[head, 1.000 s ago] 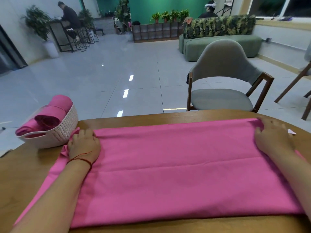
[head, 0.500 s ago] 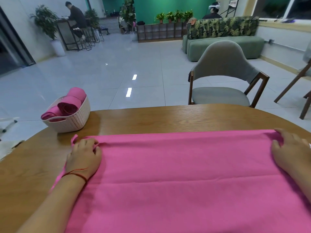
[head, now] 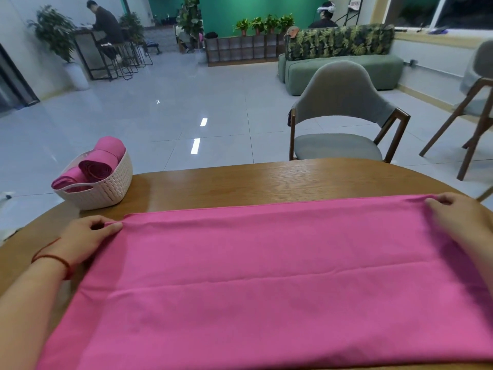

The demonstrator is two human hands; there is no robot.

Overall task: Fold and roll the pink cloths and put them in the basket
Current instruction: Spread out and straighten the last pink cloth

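Across the round wooden worktop (head: pixel 266 180) the pink cloth (head: pixel 266 276) lay spread flat, its long axis running left to right before us. Our left hand (head: pixel 85 236) pinched the far left corner and our right hand (head: pixel 458 222) the far right, fingers closed on the far edge. The basket (head: pixel 106 188), holding rolled cloths (head: pixel 104 158), stood nearer our left hand, beyond it.
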